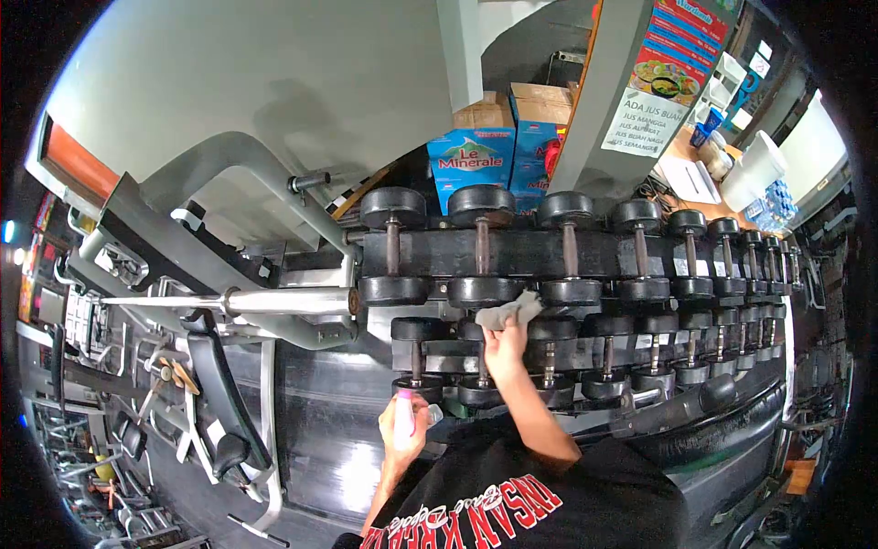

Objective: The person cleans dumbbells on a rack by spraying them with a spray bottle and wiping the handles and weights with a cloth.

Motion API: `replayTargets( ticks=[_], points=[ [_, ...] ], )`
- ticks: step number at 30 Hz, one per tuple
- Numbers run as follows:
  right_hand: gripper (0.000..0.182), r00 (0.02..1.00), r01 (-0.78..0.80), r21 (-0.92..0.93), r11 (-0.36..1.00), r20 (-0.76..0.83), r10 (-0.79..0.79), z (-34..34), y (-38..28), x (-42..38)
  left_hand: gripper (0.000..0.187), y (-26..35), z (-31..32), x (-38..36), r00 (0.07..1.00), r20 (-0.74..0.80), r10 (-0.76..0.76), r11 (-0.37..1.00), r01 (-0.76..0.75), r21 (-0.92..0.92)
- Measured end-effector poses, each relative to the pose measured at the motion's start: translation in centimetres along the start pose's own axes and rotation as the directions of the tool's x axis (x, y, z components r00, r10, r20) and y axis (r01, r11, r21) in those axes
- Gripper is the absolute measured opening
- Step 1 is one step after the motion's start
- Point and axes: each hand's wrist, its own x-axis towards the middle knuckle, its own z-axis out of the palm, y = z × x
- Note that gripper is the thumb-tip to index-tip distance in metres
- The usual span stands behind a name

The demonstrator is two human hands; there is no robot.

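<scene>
My right hand [506,349] is closed on a grey cloth [508,313], which lies against the front head of an upper-row dumbbell [483,291]. Lower and to the left, my left hand [400,428] wraps round a bottle with a pink top [405,407]; it looks like a spray bottle, though the fingers cover part of it. Close to the left hand is a lower-row dumbbell [416,355]. Another upper-row dumbbell [570,247] sits just right of the cloth.
A two-tier rack [526,253] carries several black dumbbells, stretching to the right. Left of it stand a barbell [183,301] and a padded bench [219,393]. Blue and brown cartons [471,157] are stacked behind. A wooden counter [681,146] holds papers and cups.
</scene>
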Motion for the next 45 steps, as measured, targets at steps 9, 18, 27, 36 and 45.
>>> replayTargets(
  ticks=[9, 18, 27, 36, 45],
  points=[
    [0.027, 0.837, -0.285, -0.488, 0.825, 0.293, 0.462, -1.1, 8.7, -2.3, 0.006, 1.0, 0.1, 0.3, 0.991, -0.013, 0.137, 0.988, -0.135, 0.081],
    [0.024, 0.899, -0.41, 0.092, 0.907, -0.128, 0.419, -3.7, 9.2, 8.1, 0.008, 0.2, -1.6, -2.1, 0.995, -0.064, 0.077, 0.996, -0.074, 0.04],
    [0.03, 0.802, -0.594, 0.38, 0.709, 0.211, 0.559, -1.1, 3.9, 4.8, 0.01, -2.0, -3.0, -2.4, 0.996, -0.071, -0.045, 0.996, 0.039, -0.076],
    [0.031, 0.91, -0.251, 0.278, 0.927, 0.394, 0.129, -3.1, -4.9, -1.5, 0.01, -2.9, -5.9, -0.6, 0.998, 0.055, 0.016, 0.999, -0.018, 0.032],
    [0.05, 0.78, -0.141, 0.146, 0.979, 0.625, 0.019, 1.6, -4.9, -8.7, 0.008, -4.9, -10.9, -1.1, 0.991, 0.103, -0.085, 0.993, 0.093, -0.069]
  ],
)
